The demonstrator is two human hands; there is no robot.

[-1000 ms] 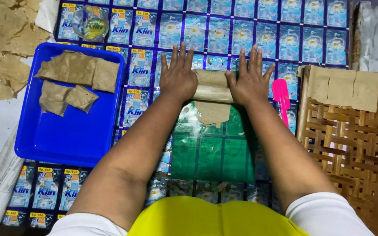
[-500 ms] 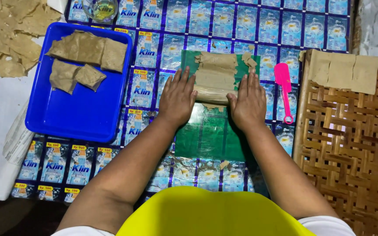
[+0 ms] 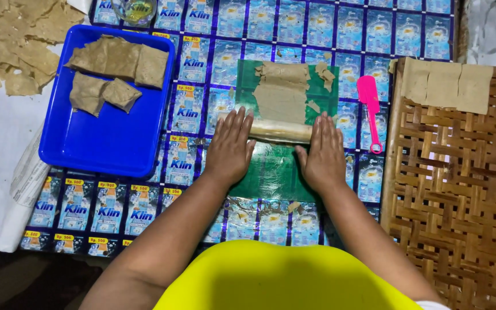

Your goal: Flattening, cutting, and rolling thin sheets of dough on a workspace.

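At 10 o'clock, blue tray (image 3: 93,146) w/ brown folded sheets (image 3: 116,69). Center: left hand (image 3: 229,148) & right hand (image 3: 321,154) flat, fingers spread, gripping nothing, pressing roller (image 3: 279,131) on green sheet (image 3: 276,172), pointing 12 o'clock

1. We see a blue tray (image 3: 96,146) holding tan-brown sheets (image 3: 113,63).
2. We note a green mat (image 3: 276,172) under a tan dough strip (image 3: 282,95).
3. We mark a pink spatula (image 3: 369,106).
4. We see a brown woven rack (image 3: 460,189) and blue printed sachets (image 3: 340,23).
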